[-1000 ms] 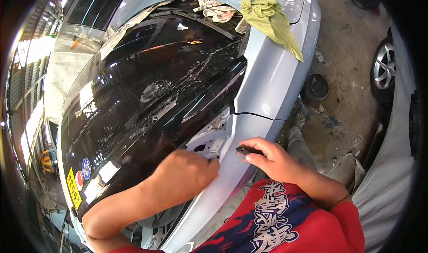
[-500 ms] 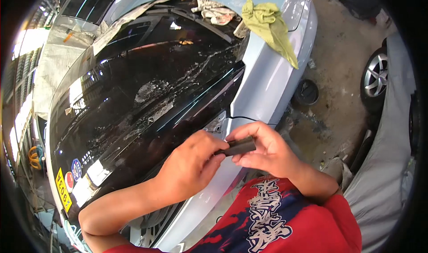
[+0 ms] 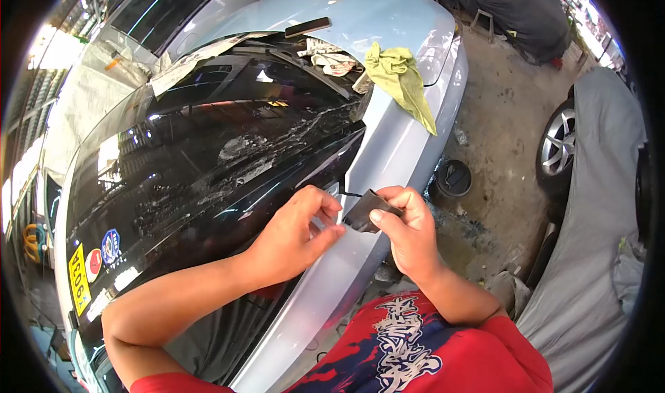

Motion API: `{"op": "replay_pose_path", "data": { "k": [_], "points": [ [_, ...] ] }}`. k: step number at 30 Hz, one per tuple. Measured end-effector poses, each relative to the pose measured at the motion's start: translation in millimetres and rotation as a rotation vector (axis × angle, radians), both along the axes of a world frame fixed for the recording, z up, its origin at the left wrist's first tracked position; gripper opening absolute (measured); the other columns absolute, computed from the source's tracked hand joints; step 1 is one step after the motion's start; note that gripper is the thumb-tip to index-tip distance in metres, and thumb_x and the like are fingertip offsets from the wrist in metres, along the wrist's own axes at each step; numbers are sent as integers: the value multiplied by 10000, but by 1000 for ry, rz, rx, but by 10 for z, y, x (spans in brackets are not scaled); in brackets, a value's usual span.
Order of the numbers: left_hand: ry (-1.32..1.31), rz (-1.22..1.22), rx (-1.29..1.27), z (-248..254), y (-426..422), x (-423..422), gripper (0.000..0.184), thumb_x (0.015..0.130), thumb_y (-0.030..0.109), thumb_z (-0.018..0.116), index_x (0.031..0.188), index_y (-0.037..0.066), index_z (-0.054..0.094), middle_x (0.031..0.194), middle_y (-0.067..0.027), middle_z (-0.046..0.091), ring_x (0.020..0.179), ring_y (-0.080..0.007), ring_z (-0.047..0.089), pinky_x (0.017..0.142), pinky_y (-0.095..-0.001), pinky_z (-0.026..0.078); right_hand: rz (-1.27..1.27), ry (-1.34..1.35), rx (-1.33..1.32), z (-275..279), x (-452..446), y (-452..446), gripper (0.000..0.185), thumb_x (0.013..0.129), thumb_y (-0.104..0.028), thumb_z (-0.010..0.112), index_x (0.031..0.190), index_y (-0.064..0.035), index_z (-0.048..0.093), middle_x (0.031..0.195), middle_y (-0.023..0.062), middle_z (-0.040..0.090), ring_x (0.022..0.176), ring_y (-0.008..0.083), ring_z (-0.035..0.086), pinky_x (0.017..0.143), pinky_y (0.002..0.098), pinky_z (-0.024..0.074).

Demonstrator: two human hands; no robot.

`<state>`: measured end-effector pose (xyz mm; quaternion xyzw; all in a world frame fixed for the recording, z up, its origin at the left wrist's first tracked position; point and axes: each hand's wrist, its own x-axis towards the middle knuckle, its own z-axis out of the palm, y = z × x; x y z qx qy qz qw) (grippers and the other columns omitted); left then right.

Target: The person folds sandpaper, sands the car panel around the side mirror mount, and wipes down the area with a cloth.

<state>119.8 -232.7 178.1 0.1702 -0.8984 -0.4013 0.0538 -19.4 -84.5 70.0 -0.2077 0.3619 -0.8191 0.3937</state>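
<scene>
Between the thumb and fingers of my right hand [image 3: 412, 230] is a dark flat piece [image 3: 366, 213], held over the light blue car body [image 3: 332, 282]. My left hand [image 3: 298, 230] hovers just left of that piece, fingers curled and thumb apart, with nothing visible in it. Below and left of both hands lies the glossy black windshield [image 3: 208, 144], streaked with whitish residue. A yellow-green cloth [image 3: 398, 78] is draped on the car body beyond my hands.
Crumpled rags [image 3: 329, 57] and a dark block [image 3: 307, 27] rest near the glass's far edge. On the floor to the right is a black bucket [image 3: 454, 177]. A grey-covered car [image 3: 589, 185] with a silver wheel [image 3: 558, 144] stands farther right.
Half a second ago both hands gripped the dark piece; my left hand has since let go and my right hand has tilted it. The view has shifted, showing more of the far floor.
</scene>
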Motion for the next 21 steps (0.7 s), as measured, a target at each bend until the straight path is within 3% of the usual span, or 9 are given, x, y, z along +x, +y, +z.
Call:
{"op": "replay_pose_path", "data": {
  "k": [4, 7, 11, 16, 21],
  "points": [
    [49, -20, -66, -39, -39, -5, 205, 929, 60, 758, 1128, 41, 711, 1074, -97, 697, 961, -231, 704, 746, -318, 583, 0, -19, 76, -59, 102, -14, 157, 975, 29, 687, 1041, -7, 549, 1197, 120, 638, 987, 107, 619, 855, 285, 540],
    [-1, -32, -58, -47, -53, 1, 196, 919, 76, 776, 1103, 30, 725, 1058, -94, 717, 976, -225, 716, 738, -325, 586, 16, -5, 47, -87, 212, -16, 169, 973, 22, 700, 1043, -5, 549, 1187, 120, 640, 975, 104, 615, 841, 280, 540],
    [17, -17, -28, -77, -33, 15, 203, 906, 106, 802, 1077, 21, 732, 1036, -100, 737, 929, -214, 738, 723, -322, 588, 4, 100, 133, -21, 222, -32, 171, 973, 26, 705, 1073, 4, 567, 1049, 69, 676, 912, 90, 621, 807, 254, 536],
    [-87, 69, 39, -12, -13, 1, 218, 899, 127, 820, 1042, 1, 714, 983, -98, 743, 866, -190, 744, 710, -312, 589, 16, 44, 33, 93, 226, -111, 184, 978, 32, 703, 1103, 10, 571, 1009, 62, 674, 867, 76, 611, 757, 234, 523],
    [-61, 85, 48, -16, -7, -7, 202, 923, 127, 777, 1031, -19, 686, 966, -159, 735, 880, -247, 749, 753, -369, 585, -28, 172, 41, 30, 182, -199, 183, 978, 3, 720, 1108, 12, 592, 996, 49, 665, 877, 78, 619, 766, 227, 529]
  ]
}}
